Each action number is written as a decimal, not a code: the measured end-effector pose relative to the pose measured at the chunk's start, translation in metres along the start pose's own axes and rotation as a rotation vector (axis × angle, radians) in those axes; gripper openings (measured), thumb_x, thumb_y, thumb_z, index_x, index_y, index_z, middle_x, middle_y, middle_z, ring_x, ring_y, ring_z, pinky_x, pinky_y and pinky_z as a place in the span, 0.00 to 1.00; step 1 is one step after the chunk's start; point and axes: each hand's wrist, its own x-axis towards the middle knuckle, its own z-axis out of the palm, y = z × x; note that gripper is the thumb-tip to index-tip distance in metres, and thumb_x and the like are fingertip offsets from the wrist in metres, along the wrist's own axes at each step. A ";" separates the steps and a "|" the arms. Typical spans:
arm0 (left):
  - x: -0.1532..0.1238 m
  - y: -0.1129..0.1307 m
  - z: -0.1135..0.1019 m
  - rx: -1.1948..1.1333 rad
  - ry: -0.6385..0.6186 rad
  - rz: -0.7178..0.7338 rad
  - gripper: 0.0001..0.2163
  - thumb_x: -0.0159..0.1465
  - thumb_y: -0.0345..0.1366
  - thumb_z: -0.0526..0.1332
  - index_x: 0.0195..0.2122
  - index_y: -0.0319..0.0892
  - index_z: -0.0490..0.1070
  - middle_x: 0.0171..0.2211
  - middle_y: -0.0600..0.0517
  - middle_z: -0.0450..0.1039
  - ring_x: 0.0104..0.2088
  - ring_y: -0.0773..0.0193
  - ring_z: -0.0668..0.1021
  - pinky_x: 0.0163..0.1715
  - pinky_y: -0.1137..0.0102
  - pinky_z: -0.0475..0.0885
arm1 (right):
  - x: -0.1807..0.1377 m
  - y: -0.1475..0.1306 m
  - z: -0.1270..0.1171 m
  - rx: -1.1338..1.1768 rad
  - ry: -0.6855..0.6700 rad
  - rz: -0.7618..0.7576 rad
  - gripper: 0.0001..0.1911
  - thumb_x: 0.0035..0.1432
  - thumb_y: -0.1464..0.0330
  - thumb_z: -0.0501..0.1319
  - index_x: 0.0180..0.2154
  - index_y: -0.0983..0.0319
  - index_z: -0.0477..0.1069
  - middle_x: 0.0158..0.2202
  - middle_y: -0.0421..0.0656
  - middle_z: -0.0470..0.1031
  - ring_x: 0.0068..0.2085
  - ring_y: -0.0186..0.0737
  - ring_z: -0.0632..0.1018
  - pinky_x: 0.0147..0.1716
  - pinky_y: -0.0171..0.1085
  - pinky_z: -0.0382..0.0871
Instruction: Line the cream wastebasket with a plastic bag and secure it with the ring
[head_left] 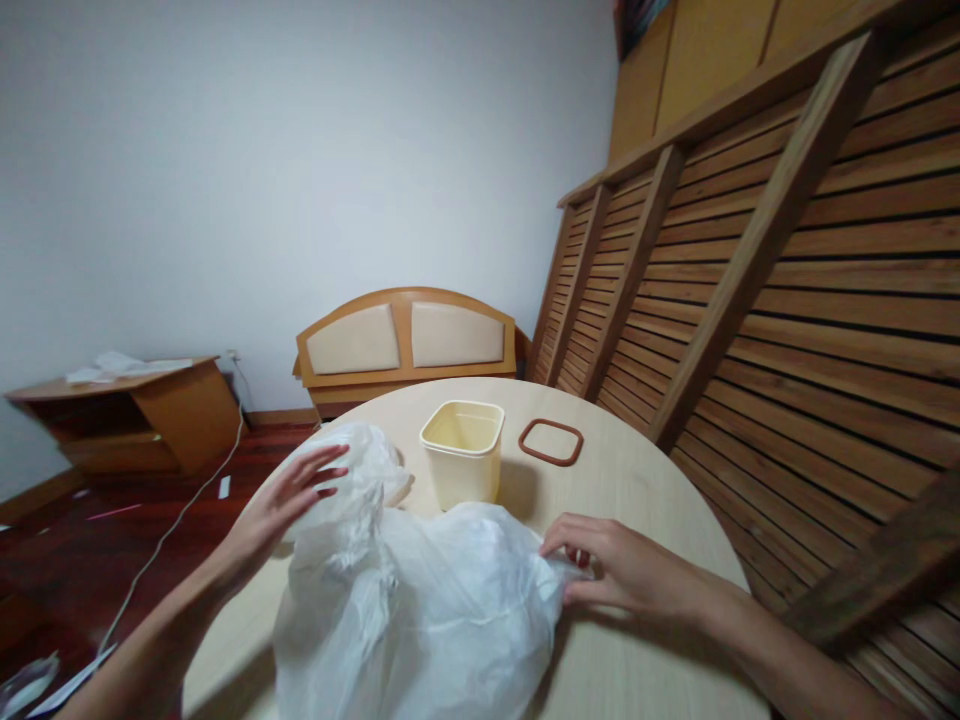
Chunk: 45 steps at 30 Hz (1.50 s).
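Note:
A thin white plastic bag lies crumpled and partly puffed up at the near side of the round table. My right hand pinches its right edge between thumb and fingers. My left hand is open, fingers spread, over the bag's upper left part; whether it touches the plastic I cannot tell. Behind the bag stands a cream-coloured square bin, upright, its open top showing a bare inside wall. To the right of the bin a brown rounded-square ring rests flat on the table.
The round pale table fills the front. A slatted wooden frame leans along the right side. Beyond the table is a headboard with two padded panels. A low wooden cabinet stands left, with a cable trailing over the floor.

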 end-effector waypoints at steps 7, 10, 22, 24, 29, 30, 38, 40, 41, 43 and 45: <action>-0.033 0.022 0.068 0.713 -0.744 0.102 0.33 0.55 0.41 0.72 0.62 0.53 0.66 0.59 0.46 0.70 0.60 0.45 0.70 0.61 0.52 0.64 | 0.009 0.005 -0.008 0.009 0.051 -0.132 0.11 0.65 0.65 0.59 0.34 0.61 0.78 0.33 0.45 0.78 0.34 0.38 0.77 0.36 0.36 0.71; -0.031 0.022 0.076 0.776 -0.736 0.101 0.15 0.63 0.32 0.62 0.50 0.49 0.75 0.45 0.49 0.77 0.45 0.54 0.78 0.47 0.62 0.73 | 0.007 -0.001 -0.018 0.037 0.312 -0.151 0.10 0.66 0.63 0.59 0.38 0.60 0.77 0.36 0.45 0.79 0.38 0.40 0.79 0.40 0.38 0.73; -0.013 0.051 0.052 -0.203 0.155 0.341 0.09 0.60 0.43 0.69 0.34 0.46 0.74 0.29 0.54 0.70 0.19 0.72 0.67 0.18 0.77 0.63 | 0.001 0.004 -0.047 -0.304 0.341 -0.037 0.12 0.63 0.65 0.58 0.45 0.58 0.76 0.48 0.49 0.77 0.53 0.51 0.75 0.56 0.54 0.67; -0.020 0.058 0.059 -0.151 -0.209 0.243 0.14 0.63 0.49 0.64 0.35 0.44 0.76 0.27 0.52 0.71 0.19 0.72 0.67 0.19 0.75 0.63 | 0.003 -0.006 -0.039 -0.252 0.188 -0.118 0.22 0.61 0.60 0.62 0.56 0.58 0.71 0.57 0.50 0.73 0.60 0.52 0.69 0.62 0.55 0.61; -0.026 0.071 0.063 0.059 -0.797 0.003 0.23 0.64 0.59 0.58 0.40 0.42 0.77 0.34 0.46 0.77 0.28 0.65 0.74 0.30 0.70 0.70 | 0.010 -0.015 -0.013 -0.214 -0.034 -0.203 0.26 0.52 0.53 0.70 0.50 0.57 0.76 0.58 0.49 0.72 0.63 0.55 0.66 0.64 0.56 0.56; -0.026 0.071 0.061 0.090 -0.800 -0.001 0.23 0.64 0.58 0.59 0.41 0.43 0.76 0.36 0.46 0.77 0.31 0.63 0.75 0.32 0.70 0.71 | 0.010 -0.012 -0.009 -0.196 -0.035 -0.225 0.18 0.56 0.55 0.68 0.44 0.57 0.78 0.55 0.48 0.74 0.61 0.52 0.69 0.63 0.54 0.59; -0.032 0.038 0.057 0.604 -0.733 0.010 0.31 0.56 0.46 0.71 0.61 0.54 0.67 0.64 0.46 0.66 0.58 0.48 0.73 0.57 0.60 0.70 | -0.003 0.015 -0.036 -0.156 0.274 -0.174 0.09 0.66 0.65 0.56 0.40 0.59 0.74 0.40 0.47 0.78 0.44 0.45 0.77 0.47 0.45 0.72; -0.035 0.035 0.055 0.637 -0.739 -0.037 0.30 0.55 0.45 0.71 0.60 0.53 0.70 0.57 0.47 0.74 0.54 0.49 0.76 0.55 0.60 0.71 | -0.009 0.018 -0.048 -0.213 0.296 -0.101 0.08 0.64 0.66 0.55 0.38 0.59 0.73 0.40 0.47 0.77 0.45 0.46 0.77 0.47 0.47 0.72; -0.035 0.036 0.053 0.606 -0.769 -0.074 0.29 0.55 0.45 0.71 0.59 0.53 0.71 0.51 0.47 0.78 0.50 0.51 0.79 0.51 0.62 0.73 | -0.012 0.019 -0.054 -0.240 0.253 -0.065 0.08 0.63 0.67 0.56 0.36 0.59 0.73 0.41 0.47 0.77 0.46 0.47 0.77 0.48 0.47 0.71; -0.033 0.043 0.049 0.449 -0.898 -0.170 0.26 0.57 0.47 0.70 0.56 0.51 0.73 0.42 0.49 0.82 0.39 0.56 0.82 0.38 0.68 0.76 | -0.018 0.018 -0.062 -0.274 0.109 0.009 0.06 0.58 0.69 0.59 0.31 0.59 0.74 0.43 0.48 0.77 0.48 0.49 0.76 0.50 0.49 0.71; -0.028 0.050 0.045 0.264 -0.989 -0.227 0.21 0.61 0.50 0.66 0.52 0.48 0.76 0.38 0.48 0.83 0.33 0.58 0.82 0.32 0.70 0.75 | -0.023 0.015 -0.066 -0.273 0.001 0.071 0.05 0.52 0.70 0.63 0.34 0.59 0.76 0.48 0.49 0.76 0.53 0.53 0.75 0.53 0.51 0.70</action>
